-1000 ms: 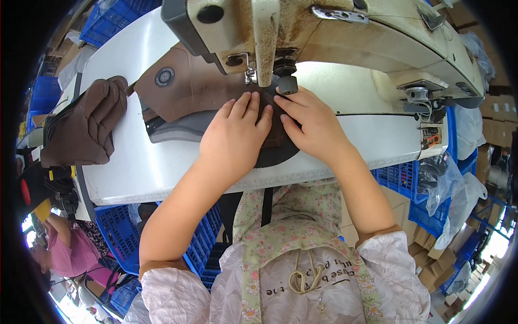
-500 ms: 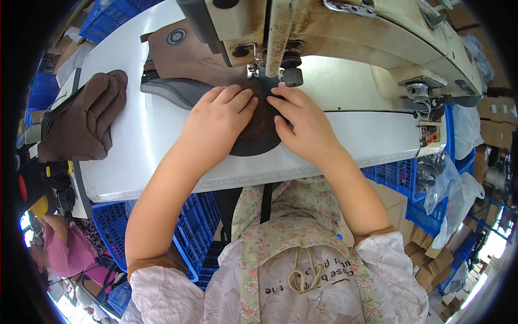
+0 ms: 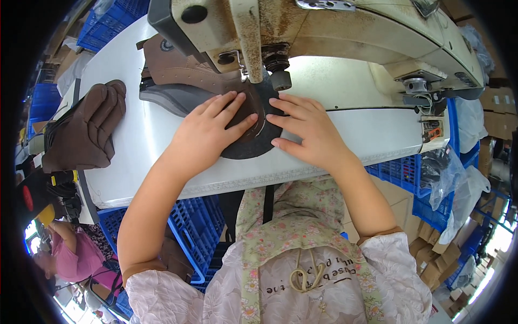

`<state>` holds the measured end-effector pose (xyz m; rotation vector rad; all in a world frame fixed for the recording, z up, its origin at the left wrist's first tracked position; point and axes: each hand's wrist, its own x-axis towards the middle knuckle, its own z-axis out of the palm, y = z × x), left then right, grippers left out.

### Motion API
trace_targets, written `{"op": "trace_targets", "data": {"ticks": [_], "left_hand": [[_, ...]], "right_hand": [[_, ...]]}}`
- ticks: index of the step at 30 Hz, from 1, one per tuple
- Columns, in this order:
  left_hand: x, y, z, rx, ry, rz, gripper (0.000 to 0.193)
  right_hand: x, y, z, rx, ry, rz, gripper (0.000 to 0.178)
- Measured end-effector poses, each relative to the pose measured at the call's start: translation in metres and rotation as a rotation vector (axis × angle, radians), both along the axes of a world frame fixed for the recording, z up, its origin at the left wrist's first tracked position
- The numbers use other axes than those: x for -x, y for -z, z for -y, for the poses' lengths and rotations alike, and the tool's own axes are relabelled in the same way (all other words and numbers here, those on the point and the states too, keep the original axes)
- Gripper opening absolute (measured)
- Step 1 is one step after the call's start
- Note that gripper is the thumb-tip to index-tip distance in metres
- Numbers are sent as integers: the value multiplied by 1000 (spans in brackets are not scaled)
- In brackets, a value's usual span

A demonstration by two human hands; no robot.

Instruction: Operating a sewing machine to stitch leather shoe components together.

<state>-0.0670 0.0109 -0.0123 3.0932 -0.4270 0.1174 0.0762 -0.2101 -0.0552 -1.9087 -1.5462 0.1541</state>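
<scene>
A brown leather shoe upper (image 3: 189,70) with a grey-black lining (image 3: 167,97) lies on the white sewing table, its rounded dark edge (image 3: 245,153) toward me. Part of it sits under the needle area (image 3: 244,74) of a sewing machine (image 3: 345,38); the machine head hides the exact contact. My left hand (image 3: 204,131) rests on the upper's left side, fingers stretched out and lying flat. On the opposite side, my right hand (image 3: 315,131) has its fingers spread, the tips touching the dark margin. A pale curved line shows on the leather between my hands.
A stack of folded brown uppers (image 3: 83,129) lies at the table's left end. Blue crates (image 3: 197,232) stand below the front edge, with another crate (image 3: 396,173) and plastic bags (image 3: 458,200) at the right. A person in pink (image 3: 81,256) sits at the far left.
The upper has turned slightly and its rounded edge has shifted left under the machine. My left hand has slid left and its fingers have spread; my right hand's fingers have also spread wider.
</scene>
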Motion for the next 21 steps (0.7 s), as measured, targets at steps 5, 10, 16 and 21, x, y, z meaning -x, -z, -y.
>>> {"op": "trace_targets", "data": {"ticks": [5,10,16,21], "left_hand": [[1,5,1,-17,2,39,52],[1,4,4,-41,-24,33,53],[2,11,5,-91,-20,73,52],[5,18,8,-107,-46,114,52]], "right_hand": [[2,1,1,-28,1,20,36],[5,3,1,-47,14,29,32],[4,2,0,-47,7,38,30],[3,2,0,-51,-7,53,29]]}}
